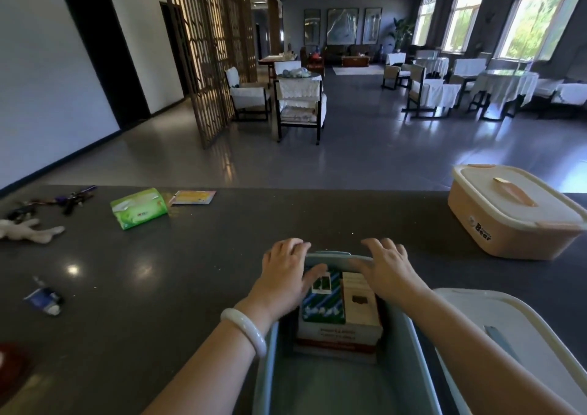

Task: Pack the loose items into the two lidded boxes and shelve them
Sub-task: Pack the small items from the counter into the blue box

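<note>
Rounded-corner grey plastic box [333, 392]; left hand [286, 271], right hand [386, 268] grip rim

Two rectangular plastic boxes on the dark counter [222, 256]: one open grey-blue box [413, 351], one peach box [508, 224] with its lid on

Two lids in all, counting one loose white lid [508, 319]

Three small cartons inside the grey-blue box: one green striped carton [322, 306], one beige carton [360, 303], one white carton with red print [336, 335] beneath them

Elsewhere, one each: green tissue pack [138, 207], flat yellow sachet [192, 197], bunch of keys [50, 203], white plush toy [28, 229], blue-and-white tube [44, 300], red object [9, 360] cut off at the edge

Two bare hands, left hand [287, 275] and right hand [389, 271]; one white bangle [244, 330]
</note>
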